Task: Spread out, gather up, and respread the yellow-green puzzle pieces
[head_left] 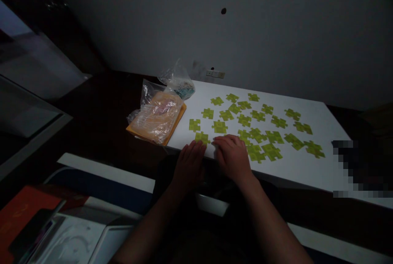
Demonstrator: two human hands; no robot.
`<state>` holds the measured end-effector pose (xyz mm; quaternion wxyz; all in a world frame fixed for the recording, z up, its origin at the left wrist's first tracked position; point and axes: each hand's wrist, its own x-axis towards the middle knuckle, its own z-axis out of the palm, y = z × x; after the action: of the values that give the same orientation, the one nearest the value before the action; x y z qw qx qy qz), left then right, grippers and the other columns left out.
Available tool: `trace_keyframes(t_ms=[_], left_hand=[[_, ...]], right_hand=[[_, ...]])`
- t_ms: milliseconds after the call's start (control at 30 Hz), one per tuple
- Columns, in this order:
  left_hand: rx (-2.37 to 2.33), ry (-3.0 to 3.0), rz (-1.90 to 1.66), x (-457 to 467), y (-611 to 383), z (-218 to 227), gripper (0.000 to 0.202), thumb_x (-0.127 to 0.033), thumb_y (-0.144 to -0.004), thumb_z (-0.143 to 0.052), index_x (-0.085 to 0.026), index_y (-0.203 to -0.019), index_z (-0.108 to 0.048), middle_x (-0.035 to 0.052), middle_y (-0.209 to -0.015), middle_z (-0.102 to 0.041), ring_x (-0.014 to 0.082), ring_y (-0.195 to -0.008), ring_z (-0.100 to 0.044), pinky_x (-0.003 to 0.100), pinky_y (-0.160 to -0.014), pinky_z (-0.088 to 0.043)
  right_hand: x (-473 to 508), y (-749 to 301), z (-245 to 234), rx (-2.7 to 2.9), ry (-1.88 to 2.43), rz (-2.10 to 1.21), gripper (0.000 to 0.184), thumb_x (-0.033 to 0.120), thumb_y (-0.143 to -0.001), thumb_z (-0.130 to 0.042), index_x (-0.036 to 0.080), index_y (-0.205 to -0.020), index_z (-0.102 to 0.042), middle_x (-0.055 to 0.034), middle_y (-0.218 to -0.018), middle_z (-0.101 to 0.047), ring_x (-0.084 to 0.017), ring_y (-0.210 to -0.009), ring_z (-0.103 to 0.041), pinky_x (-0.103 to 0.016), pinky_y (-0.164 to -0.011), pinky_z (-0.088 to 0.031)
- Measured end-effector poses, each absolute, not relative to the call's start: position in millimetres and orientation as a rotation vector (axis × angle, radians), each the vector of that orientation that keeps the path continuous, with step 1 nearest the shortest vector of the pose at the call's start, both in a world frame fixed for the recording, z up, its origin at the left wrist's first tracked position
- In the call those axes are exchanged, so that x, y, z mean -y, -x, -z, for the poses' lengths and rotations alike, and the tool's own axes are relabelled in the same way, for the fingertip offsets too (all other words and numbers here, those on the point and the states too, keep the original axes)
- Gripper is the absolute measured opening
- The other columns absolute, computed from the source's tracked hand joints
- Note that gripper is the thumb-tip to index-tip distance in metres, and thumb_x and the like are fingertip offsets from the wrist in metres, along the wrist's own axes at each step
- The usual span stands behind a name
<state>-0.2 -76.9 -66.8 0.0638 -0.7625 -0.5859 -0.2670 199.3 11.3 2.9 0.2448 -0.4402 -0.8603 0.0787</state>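
Yellow-green jigsaw pieces lie scattered over a white table (310, 174). My left hand (189, 163) rests at the near edge with its fingers stretched out. Its fingertips touch the lower side of one jigsaw piece (201, 137). Just right of that piece is my right hand (235, 156), its fingers lightly bent and pointing left, with nothing visible in them. Close by the right hand's knuckles lie several pieces bunched together, among them a lower jigsaw piece (255, 153). Above the hands sits another jigsaw piece (220, 126), flat and apart from its neighbours.
At the table's left end, a clear plastic bag (161, 112) lies over an orange-yellow packet (176, 127). Behind it stands a second plastic bag (184, 86). A wall socket (215, 74) is at the back. An orange box (26, 215) and a white tray (78, 237) are lower left.
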Motion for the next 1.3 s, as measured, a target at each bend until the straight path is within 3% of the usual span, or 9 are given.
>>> trace_keyframes(t_ms=[167,333,533,667,967,1100,1300], left_hand=[[1.737,2.331,0.769,81.3,2.8,75.9,0.071,-0.017,-0.100,-0.056,-0.019,-0.171,-0.050,0.0149,-0.168,-0.062,0.0329,-0.164,-0.049,0.057,-0.137,-0.035],[1.718,2.268,0.818,87.0,9.2,78.5,0.067,-0.015,-0.099,-0.056,-0.017,-0.167,-0.054,0.0140,-0.165,-0.065,0.0310,-0.162,-0.053,0.053,-0.137,-0.037],[1.765,2.188,0.847,94.5,25.8,79.5,0.068,-0.014,-0.098,-0.057,-0.018,-0.166,-0.054,0.0136,-0.161,-0.068,0.0315,-0.159,-0.056,0.054,-0.137,-0.035],[1.775,2.183,0.842,94.2,32.1,78.8,0.067,-0.013,-0.098,-0.058,-0.018,-0.165,-0.054,0.0143,-0.161,-0.068,0.0320,-0.158,-0.056,0.054,-0.137,-0.034],[1.876,2.173,0.783,77.7,27.9,69.9,0.070,-0.015,-0.097,-0.060,-0.016,-0.166,-0.053,0.0153,-0.169,-0.060,0.0335,-0.164,-0.050,0.055,-0.140,-0.028],[1.967,2.257,0.634,61.7,25.5,52.2,0.076,-0.020,-0.093,-0.063,-0.017,-0.168,-0.053,0.0148,-0.173,-0.056,0.0340,-0.167,-0.045,0.056,-0.140,-0.030],[2.001,2.345,0.500,45.0,16.8,29.9,0.076,-0.026,-0.092,-0.066,-0.013,-0.166,-0.055,0.0178,-0.175,-0.053,0.0372,-0.166,-0.045,0.057,-0.137,-0.036]], right_hand=[[-60.4,-157.0,-15.0,2.429,1.187,-0.293,0.032,0.022,-0.105,-0.059,0.022,-0.130,-0.079,-0.0127,-0.131,-0.081,-0.036,-0.125,-0.064,-0.050,-0.106,-0.049],[-108.5,-108.8,-16.7,2.599,1.097,-0.372,0.044,0.030,-0.099,-0.077,0.022,-0.142,-0.075,-0.0137,-0.136,-0.080,-0.036,-0.128,-0.066,-0.048,-0.108,-0.051],[-122.0,-111.1,-16.3,2.599,1.088,-0.362,0.047,0.021,-0.093,-0.080,0.023,-0.140,-0.078,-0.0152,-0.129,-0.081,-0.039,-0.129,-0.066,-0.052,-0.109,-0.052],[-113.5,-139.7,-17.7,2.603,1.099,-0.347,0.051,0.018,-0.091,-0.075,0.024,-0.142,-0.076,-0.0149,-0.131,-0.081,-0.038,-0.127,-0.067,-0.053,-0.109,-0.053],[-47.2,-179.7,-10.0,2.600,1.117,-0.263,0.042,0.017,-0.104,-0.063,0.022,-0.144,-0.073,-0.0129,-0.142,-0.079,-0.034,-0.130,-0.070,-0.052,-0.115,-0.053],[-18.3,-185.8,0.7,2.584,1.100,-0.127,0.032,0.019,-0.109,-0.063,0.024,-0.137,-0.077,-0.0107,-0.151,-0.075,-0.033,-0.137,-0.068,-0.052,-0.118,-0.051],[-1.2,-208.1,19.1,2.466,1.077,0.007,0.027,0.019,-0.110,-0.065,0.027,-0.132,-0.079,-0.0076,-0.149,-0.077,-0.031,-0.137,-0.069,-0.052,-0.118,-0.050]])
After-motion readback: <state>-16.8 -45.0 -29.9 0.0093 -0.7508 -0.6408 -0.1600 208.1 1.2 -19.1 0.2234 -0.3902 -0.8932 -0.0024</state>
